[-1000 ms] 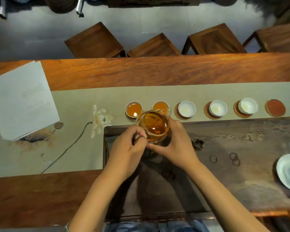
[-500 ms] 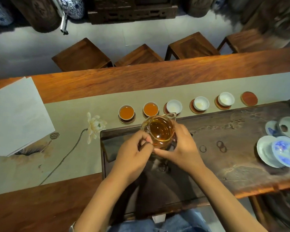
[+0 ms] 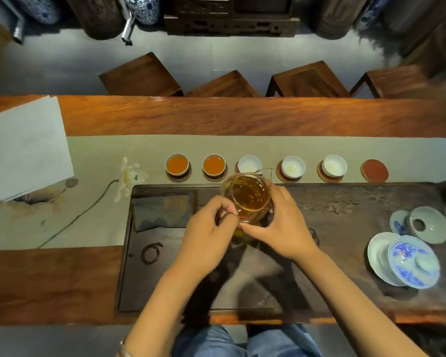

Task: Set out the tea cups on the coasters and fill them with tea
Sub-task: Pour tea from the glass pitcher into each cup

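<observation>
Glass pitcher (both hands holding) has shifted toward third cup.

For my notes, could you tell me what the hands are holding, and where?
The glass pitcher of tea: left hand pinches its handle, right hand steadies its side.

1. A single view comes from a wide-angle camera worn on the person's head, looking forward and steeply down.
2. It faces across the tabletop toward the stools and the floor beyond, with straight edges bowing near the frame borders.
3. It sits close above the work: both forearms enter from the bottom edge, and the left hand and right hand meet near the centre.
4. No second view exists to share any part.
</observation>
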Demonstrator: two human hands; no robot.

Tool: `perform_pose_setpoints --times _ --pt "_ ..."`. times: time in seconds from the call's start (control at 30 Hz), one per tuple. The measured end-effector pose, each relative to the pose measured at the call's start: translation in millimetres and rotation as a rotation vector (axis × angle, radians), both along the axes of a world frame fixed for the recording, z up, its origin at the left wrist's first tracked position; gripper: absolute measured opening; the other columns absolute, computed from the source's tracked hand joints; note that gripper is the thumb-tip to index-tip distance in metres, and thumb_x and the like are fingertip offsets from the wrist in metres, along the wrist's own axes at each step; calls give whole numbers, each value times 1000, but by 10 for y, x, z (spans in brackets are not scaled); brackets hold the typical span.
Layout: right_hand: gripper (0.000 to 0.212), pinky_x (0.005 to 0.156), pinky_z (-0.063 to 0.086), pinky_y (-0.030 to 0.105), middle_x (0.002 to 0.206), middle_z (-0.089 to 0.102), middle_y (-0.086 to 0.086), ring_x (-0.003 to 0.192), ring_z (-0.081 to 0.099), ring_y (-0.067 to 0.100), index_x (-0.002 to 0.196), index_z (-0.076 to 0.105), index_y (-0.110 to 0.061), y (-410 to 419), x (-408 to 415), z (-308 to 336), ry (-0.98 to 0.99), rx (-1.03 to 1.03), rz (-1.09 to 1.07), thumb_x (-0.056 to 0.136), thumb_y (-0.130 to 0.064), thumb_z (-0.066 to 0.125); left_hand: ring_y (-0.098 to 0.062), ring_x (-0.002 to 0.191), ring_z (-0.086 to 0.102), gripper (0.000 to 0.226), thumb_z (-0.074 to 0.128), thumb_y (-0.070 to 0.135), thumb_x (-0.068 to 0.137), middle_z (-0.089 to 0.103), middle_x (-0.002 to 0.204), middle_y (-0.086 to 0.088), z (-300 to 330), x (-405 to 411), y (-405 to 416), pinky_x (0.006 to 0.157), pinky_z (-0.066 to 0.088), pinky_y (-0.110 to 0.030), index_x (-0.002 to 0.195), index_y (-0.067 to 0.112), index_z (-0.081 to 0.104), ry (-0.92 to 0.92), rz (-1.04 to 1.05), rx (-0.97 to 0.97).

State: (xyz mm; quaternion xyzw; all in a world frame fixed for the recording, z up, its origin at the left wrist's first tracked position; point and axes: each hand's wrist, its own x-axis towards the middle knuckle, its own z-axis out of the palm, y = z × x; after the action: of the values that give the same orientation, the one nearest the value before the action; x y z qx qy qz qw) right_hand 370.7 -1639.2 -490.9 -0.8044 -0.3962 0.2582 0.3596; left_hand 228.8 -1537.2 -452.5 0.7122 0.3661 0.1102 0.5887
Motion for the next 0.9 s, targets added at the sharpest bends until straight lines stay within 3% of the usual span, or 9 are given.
perform_pose_setpoints --times 0.07,0.2,0.33,0.57,0.67,0.9 --pt "91 104 40 26 129 47 -19 124 45 1 140 38 -41 -83 144 18 2 -1 35 61 -73 70 -18 75 56 17 55 15 88 62 80 -7 21 108 -140 65 44 -18 78 28 57 -12 43 0" --pt "103 108 41 33 136 50 -8 128 46 9 147 36 -32 -180 407 52 -28 -17 96 58 -73 69 -19 74 56 20 53 11 89 61 78 -7 88 309 -376 71 48 -33 78 27 57 -41 130 -16" --pt "104 107 46 39 127 46 -14 125 48 9 144 38 -28 -250 545 72 -1 -3 135 56 -71 71 -25 79 57 8 52 21 85 62 81 -9 147 419 -549 73 48 -40 80 26 57 -41 183 9" --pt "108 106 48 40 131 45 -18 126 51 10 142 33 -28 -226 569 27 62 12 160 52 -73 72 -15 77 58 16 53 17 89 63 82 -4 128 418 -557 71 46 -26 79 28 57 14 207 9" --pt "104 104 49 42 137 50 -12 126 51 10 142 35 -30 -174 557 -20 67 1 174 55 -72 73 -10 73 55 14 52 20 88 61 81 -6 104 407 -488 70 45 -24 79 29 57 25 201 -8" --pt "93 102 51 40 135 54 -17 123 53 4 139 39 -40 -3 528 -151 132 -1 177 60 -70 78 -20 81 59 12 51 22 89 61 82 -4 -11 404 -259 73 47 -23 83 29 58 34 179 -48"
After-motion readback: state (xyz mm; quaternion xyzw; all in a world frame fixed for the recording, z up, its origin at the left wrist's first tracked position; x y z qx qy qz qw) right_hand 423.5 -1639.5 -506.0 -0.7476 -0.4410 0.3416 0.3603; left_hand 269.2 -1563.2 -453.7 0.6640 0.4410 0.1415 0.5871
